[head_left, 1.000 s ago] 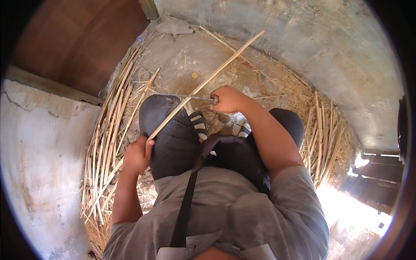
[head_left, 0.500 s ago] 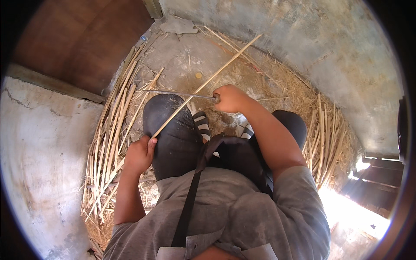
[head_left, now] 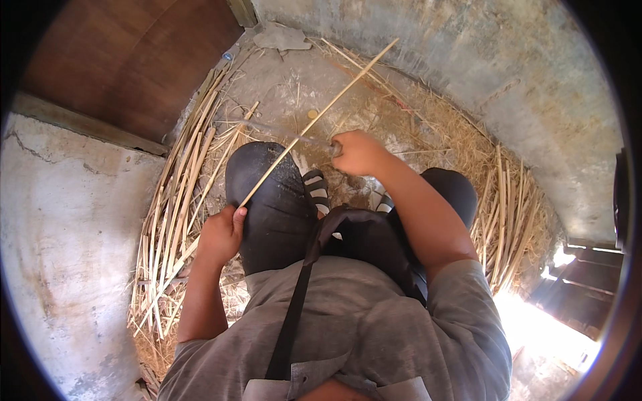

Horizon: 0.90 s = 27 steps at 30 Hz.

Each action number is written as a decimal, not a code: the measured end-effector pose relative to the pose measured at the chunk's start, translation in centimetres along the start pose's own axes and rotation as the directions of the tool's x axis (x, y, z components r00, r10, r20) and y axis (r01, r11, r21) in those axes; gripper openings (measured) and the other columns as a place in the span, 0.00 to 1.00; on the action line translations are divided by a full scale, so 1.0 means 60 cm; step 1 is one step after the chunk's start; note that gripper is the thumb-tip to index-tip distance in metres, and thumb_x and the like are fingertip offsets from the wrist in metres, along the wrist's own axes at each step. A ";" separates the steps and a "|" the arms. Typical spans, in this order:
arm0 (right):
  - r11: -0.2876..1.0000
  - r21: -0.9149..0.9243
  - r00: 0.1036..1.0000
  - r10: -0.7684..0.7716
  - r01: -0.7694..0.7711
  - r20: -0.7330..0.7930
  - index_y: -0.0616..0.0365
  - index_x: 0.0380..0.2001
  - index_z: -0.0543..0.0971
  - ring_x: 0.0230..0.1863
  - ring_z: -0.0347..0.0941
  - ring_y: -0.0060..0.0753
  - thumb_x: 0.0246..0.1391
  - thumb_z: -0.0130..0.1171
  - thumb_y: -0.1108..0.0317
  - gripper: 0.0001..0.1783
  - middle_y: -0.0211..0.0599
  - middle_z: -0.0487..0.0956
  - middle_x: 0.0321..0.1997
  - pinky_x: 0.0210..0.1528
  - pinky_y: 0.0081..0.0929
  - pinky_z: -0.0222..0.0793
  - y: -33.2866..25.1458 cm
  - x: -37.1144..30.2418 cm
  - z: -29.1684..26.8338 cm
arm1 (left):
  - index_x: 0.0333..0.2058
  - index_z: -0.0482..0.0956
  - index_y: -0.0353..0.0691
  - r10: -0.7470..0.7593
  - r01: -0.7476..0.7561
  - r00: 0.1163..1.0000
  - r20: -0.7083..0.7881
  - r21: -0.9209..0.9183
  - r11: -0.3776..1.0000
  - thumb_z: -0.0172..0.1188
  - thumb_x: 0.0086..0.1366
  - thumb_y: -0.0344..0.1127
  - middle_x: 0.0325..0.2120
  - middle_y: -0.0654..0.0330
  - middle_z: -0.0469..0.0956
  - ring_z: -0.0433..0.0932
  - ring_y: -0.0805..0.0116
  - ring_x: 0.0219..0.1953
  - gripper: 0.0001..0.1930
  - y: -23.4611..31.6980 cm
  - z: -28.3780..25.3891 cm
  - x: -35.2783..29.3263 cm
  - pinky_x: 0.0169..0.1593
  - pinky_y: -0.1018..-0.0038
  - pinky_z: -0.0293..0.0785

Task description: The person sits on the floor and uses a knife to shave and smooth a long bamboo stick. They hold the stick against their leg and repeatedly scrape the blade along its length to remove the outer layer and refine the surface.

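my left hand point(head_left: 222, 234): pinching pale strip point(head_left: 334, 103), near end | right hand point(head_left: 358, 153): fisted round handle point(head_left: 336, 149) of thin blade point(head_left: 275, 129), kinda blurry, crossing strip

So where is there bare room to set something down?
Mostly bare floor shows between the grey slab, the left stick pile, the strip in the left hand and the blade in the right hand, with a small yellow disc near the strip. It is crowded at that pile, the right stick pile and the straw along the far wall.
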State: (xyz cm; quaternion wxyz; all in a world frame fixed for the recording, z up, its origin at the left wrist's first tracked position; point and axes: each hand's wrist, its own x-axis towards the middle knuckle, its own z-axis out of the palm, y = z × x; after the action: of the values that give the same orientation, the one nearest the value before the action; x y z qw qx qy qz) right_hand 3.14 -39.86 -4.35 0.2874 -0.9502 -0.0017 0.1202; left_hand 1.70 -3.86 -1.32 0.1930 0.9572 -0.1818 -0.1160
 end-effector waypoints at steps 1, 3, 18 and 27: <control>1.000 0.016 1.000 -0.002 0.002 0.005 0.58 0.40 0.84 0.45 0.80 0.60 0.44 0.60 0.62 0.19 0.54 0.84 0.41 0.50 0.48 0.77 -0.020 -0.007 -0.003 | 0.30 0.73 0.34 -0.010 0.010 1.000 0.003 0.021 1.000 0.50 0.77 0.49 0.24 0.36 0.76 0.77 0.31 0.31 0.23 0.005 0.000 -0.002 0.33 0.46 0.69; 0.999 -0.031 1.000 0.012 -0.011 0.026 0.58 0.41 0.85 0.46 0.80 0.60 0.44 0.60 0.62 0.19 0.53 0.84 0.41 0.51 0.48 0.77 -0.039 -0.014 -0.013 | 0.30 0.73 0.34 -0.026 0.025 1.000 0.006 0.062 0.998 0.50 0.77 0.49 0.23 0.37 0.76 0.77 0.31 0.31 0.23 0.019 -0.006 -0.003 0.33 0.46 0.69; 0.997 -0.077 0.999 0.033 -0.030 0.039 0.52 0.46 0.85 0.50 0.80 0.56 0.45 0.60 0.61 0.22 0.52 0.84 0.44 0.53 0.47 0.77 0.027 0.017 0.012 | 0.33 0.73 0.34 0.011 -0.010 1.000 -0.021 0.048 0.999 0.52 0.76 0.49 0.24 0.36 0.78 0.79 0.30 0.31 0.21 0.007 0.010 0.001 0.35 0.44 0.72; 0.996 -0.087 1.000 -0.021 0.023 0.021 0.54 0.45 0.85 0.49 0.80 0.58 0.47 0.59 0.60 0.21 0.54 0.84 0.44 0.53 0.48 0.76 -0.052 -0.025 -0.021 | 0.32 0.73 0.35 -0.040 0.048 0.997 -0.060 0.133 0.990 0.52 0.76 0.51 0.23 0.37 0.79 0.79 0.31 0.31 0.22 0.025 0.007 -0.019 0.34 0.44 0.73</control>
State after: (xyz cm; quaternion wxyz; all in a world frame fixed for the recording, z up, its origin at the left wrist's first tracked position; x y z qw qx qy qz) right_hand 2.17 -38.04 -1.28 0.2469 -0.9605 -0.0203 0.1264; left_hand 0.08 -4.81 -0.92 0.1307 0.9747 -0.1626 -0.0802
